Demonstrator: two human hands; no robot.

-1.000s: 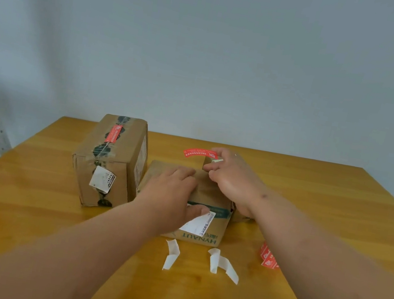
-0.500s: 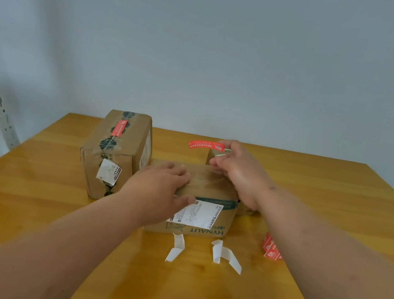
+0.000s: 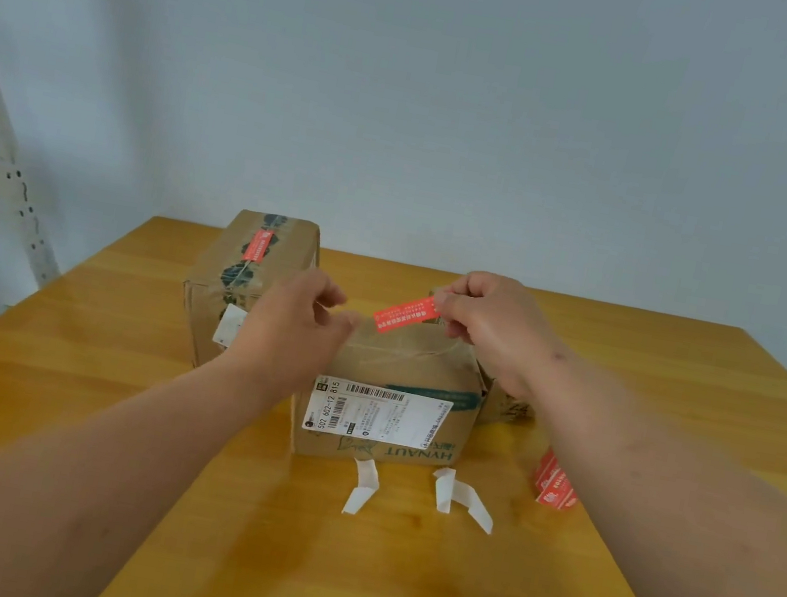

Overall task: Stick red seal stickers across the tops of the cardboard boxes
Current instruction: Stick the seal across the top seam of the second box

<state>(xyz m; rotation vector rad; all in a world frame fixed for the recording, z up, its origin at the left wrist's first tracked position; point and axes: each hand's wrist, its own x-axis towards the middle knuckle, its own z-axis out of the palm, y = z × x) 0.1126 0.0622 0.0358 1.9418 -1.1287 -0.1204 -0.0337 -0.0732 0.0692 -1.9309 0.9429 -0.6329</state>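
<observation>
Above the wooden table [image 3: 334,575], a red sticker [image 3: 407,315] is pinched at one end by the right hand [image 3: 491,325] over the box [image 3: 402,357]; the left hand [image 3: 295,328] is held loosely open, empty.

Bare counter [image 3: 385,583] runs wide along the near edge and toward both far corners. Two boxes block the middle: a taller one [image 3: 247,289] toward the far left, a lower one [image 3: 389,402] just beside it. Two paper strips [image 3: 362,486] and a red sticker stack [image 3: 553,484] litter the counter beside the lower box.

Red seal sticker [image 3: 406,314] slants above the near cardboard box [image 3: 390,397]; the far box [image 3: 249,274] already wears one [image 3: 257,245]
</observation>
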